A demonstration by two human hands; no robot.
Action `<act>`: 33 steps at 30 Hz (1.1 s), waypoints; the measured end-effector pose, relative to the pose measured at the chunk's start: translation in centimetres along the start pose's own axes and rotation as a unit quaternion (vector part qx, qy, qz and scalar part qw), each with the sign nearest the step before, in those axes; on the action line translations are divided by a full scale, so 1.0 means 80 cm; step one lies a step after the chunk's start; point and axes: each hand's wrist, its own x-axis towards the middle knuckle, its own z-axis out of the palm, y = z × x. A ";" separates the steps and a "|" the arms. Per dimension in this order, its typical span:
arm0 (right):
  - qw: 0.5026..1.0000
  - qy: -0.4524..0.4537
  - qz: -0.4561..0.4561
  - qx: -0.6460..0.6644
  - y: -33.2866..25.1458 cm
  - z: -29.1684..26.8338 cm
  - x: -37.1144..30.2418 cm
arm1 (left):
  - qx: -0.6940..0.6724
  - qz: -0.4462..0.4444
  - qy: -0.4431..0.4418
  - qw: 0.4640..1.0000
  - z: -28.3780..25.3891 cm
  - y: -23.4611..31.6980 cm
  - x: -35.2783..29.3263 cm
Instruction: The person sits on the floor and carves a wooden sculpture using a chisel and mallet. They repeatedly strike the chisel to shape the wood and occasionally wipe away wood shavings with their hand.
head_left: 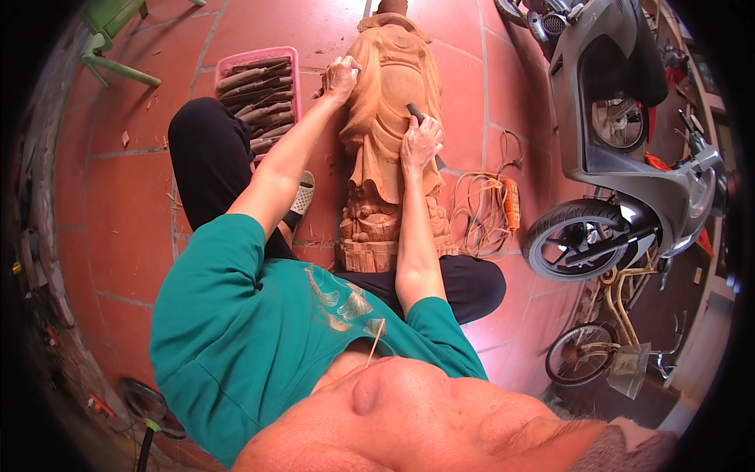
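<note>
Person's head (440,417) nearest cam; beyond, carved wooden statue (391,118) lies on tiled floor (126,204). R hand (421,143): fingers clamped on dark tool (414,112). L hand (340,79): fingers curled at statue's left edge, can't tell on what. Poss. risk: statue rocks, tool slips & gouges wood.

- No words, numbers or signs can be read in this view.
- Teal shirt (208,338): gold leaf-like print (357,304), no readable letters.
- Orange power strip (512,204): any markings too small to read.
</note>
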 end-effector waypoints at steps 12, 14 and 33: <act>0.999 0.022 -0.016 -0.024 0.005 0.004 0.002 | 0.099 -0.035 -0.121 0.987 0.002 -0.083 -0.093; 0.999 0.022 -0.018 -0.033 0.008 0.007 0.000 | 0.031 -0.061 -0.076 0.995 0.007 -0.078 -0.088; 1.000 -0.003 0.013 -0.011 0.010 0.005 0.000 | -0.102 -0.139 0.024 0.985 0.001 0.003 -0.028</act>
